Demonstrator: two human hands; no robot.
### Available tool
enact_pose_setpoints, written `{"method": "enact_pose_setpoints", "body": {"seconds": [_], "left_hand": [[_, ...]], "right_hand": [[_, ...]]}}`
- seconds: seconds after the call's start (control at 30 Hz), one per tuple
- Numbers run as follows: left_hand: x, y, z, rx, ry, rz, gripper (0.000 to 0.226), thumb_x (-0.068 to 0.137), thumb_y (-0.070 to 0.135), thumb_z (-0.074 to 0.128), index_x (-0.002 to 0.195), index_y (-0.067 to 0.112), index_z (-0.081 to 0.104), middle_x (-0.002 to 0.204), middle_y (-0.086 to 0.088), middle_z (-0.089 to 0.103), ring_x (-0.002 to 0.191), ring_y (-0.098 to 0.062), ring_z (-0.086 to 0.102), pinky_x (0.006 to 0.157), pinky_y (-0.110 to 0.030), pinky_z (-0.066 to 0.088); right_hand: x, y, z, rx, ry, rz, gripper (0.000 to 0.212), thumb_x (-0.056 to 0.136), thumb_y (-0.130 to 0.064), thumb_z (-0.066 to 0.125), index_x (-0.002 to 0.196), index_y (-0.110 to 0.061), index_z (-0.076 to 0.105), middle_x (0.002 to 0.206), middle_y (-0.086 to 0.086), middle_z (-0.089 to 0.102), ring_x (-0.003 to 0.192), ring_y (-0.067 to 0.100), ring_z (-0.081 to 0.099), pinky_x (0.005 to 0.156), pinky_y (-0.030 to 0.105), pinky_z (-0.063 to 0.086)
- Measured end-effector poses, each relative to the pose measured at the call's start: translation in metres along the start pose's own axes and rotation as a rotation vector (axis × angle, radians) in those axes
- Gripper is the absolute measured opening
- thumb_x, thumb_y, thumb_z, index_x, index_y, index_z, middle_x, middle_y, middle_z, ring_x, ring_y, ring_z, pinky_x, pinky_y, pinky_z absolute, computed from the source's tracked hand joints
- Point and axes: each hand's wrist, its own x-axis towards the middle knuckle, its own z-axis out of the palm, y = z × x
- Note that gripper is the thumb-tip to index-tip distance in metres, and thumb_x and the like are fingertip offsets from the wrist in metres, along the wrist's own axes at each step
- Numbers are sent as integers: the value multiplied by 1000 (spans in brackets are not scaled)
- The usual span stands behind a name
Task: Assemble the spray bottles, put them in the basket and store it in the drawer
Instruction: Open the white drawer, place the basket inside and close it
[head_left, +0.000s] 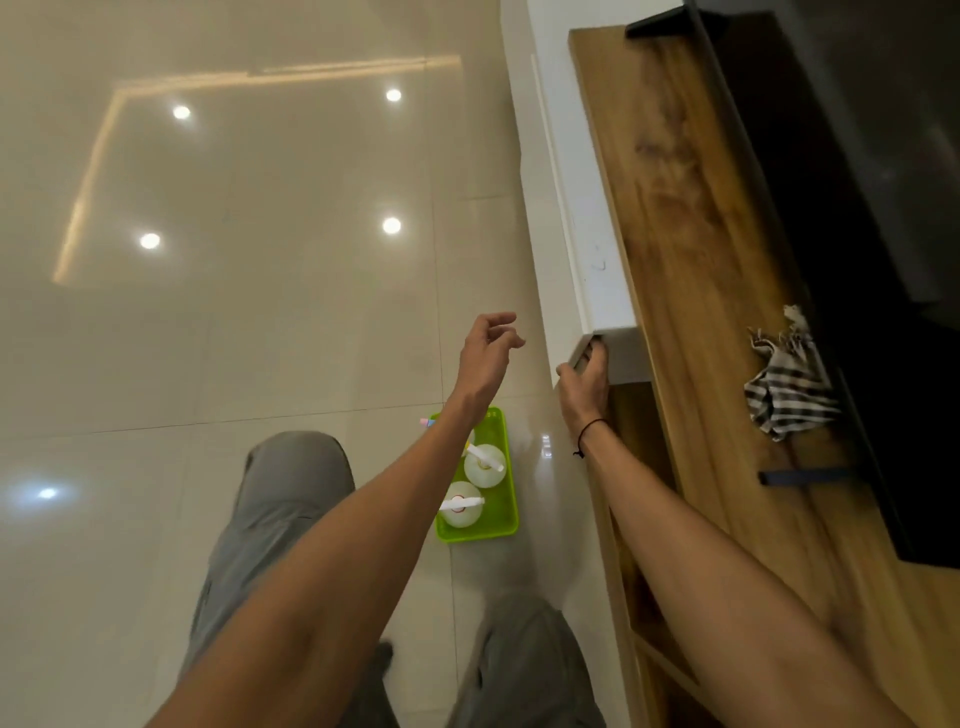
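Note:
A bright green basket (506, 514) stands on the glossy floor beside the cabinet, partly hidden by my left forearm. Two pale spray bottles (484, 466) (460, 506) with white spray heads stand upright in it; a pink and blue item (427, 422) peeks out at its far end. My right hand (584, 379) grips the near bottom corner of the white drawer front (597, 270), fingers curled under its edge. Above the floor, left of the drawer, my left hand (488, 348) hovers with loosely curled fingers and holds nothing.
A long wooden cabinet top (691, 218) runs along the right, with a striped cloth (789, 384) lying on it and a black TV (852, 171) behind. The tiled floor (260, 312) reflects ceiling lights. My knees in grey trousers (291, 499) are near the basket.

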Motion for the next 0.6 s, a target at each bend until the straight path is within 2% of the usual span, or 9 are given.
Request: {"method": "enact_pose_setpoints", "body": {"seconds": [0.1, 0.27, 0.4, 0.5, 0.6], "left_hand": [[8, 12, 8, 25, -32, -23, 34, 99, 20, 60, 133, 20, 63, 122, 1, 68, 113, -13, 63, 106, -47, 53], [30, 28, 16, 109, -89, -66, 47, 104, 38, 58, 147, 20, 52, 144, -5, 59, 124, -18, 57, 102, -41, 55], [47, 30, 20, 170, -126, -107, 64, 101, 53, 58, 155, 20, 44, 154, -7, 53, 137, -22, 53, 113, -50, 49], [56, 28, 18, 195, -138, -144, 75, 99, 59, 60, 159, 22, 37, 158, -10, 47, 143, -25, 49, 116, -53, 46], [62, 25, 12, 191, -136, -161, 78, 98, 57, 63, 161, 22, 34, 160, -12, 45, 145, -27, 47, 116, -53, 46]], "right_hand": [[4, -6, 2, 22, 13, 9, 62, 92, 2, 57, 151, -7, 42, 147, 16, 55, 134, 36, 54, 114, 51, 44], [4, -7, 10, 9, 1, 20, 62, 90, 3, 58, 149, -9, 44, 146, 16, 56, 133, 36, 56, 112, 53, 47], [3, -4, 16, -16, -17, -11, 49, 88, 6, 55, 134, -10, 52, 126, 15, 65, 114, 34, 63, 98, 55, 55], [-1, -3, 25, -34, -39, -49, 43, 88, 6, 54, 128, -9, 54, 120, 12, 67, 110, 31, 64, 92, 53, 57], [-2, 0, 36, -32, -65, -94, 40, 86, 9, 53, 123, -7, 58, 119, 11, 70, 113, 29, 66, 94, 47, 57]]}}
